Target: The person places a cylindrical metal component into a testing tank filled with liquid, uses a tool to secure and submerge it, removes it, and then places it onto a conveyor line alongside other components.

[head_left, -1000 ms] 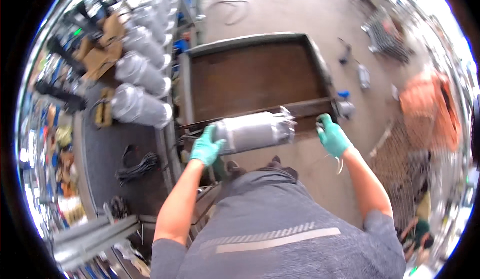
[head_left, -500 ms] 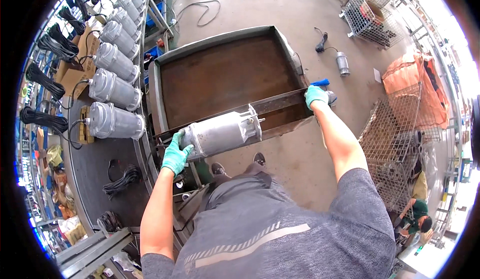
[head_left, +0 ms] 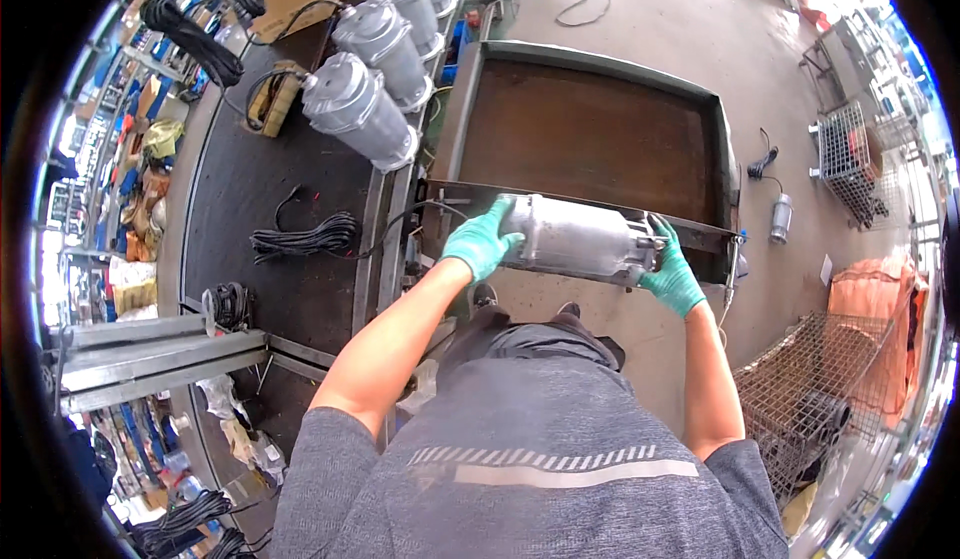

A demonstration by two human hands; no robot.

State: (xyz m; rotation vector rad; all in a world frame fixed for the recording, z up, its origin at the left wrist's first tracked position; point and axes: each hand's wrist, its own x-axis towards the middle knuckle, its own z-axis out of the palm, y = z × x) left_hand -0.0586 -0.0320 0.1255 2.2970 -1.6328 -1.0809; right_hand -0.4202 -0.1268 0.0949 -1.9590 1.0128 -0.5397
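Observation:
A grey metal cylinder like a submersible pump motor (head_left: 575,234) lies sideways in front of me, over the near edge of a metal trough (head_left: 590,119). My left hand (head_left: 482,242), in a green glove, grips its left end. My right hand (head_left: 673,274), gloved alike, is wrapped round its right end, beside the flange and studs. From the left end a black cable (head_left: 400,221) runs to a coiled bundle (head_left: 305,237) on the dark bench (head_left: 235,194). The fingers under the cylinder are hidden.
Several similar pump motors (head_left: 360,109) line the bench at the left. Steel rails (head_left: 165,359) cross it nearer me. Another motor (head_left: 781,219) with a cable stands on the floor at right, beyond a wire mesh cage (head_left: 815,379) and an orange sack (head_left: 875,309).
My right hand has let go of what it held at the trough's right corner and taken the motor's right end. The view has swung left.

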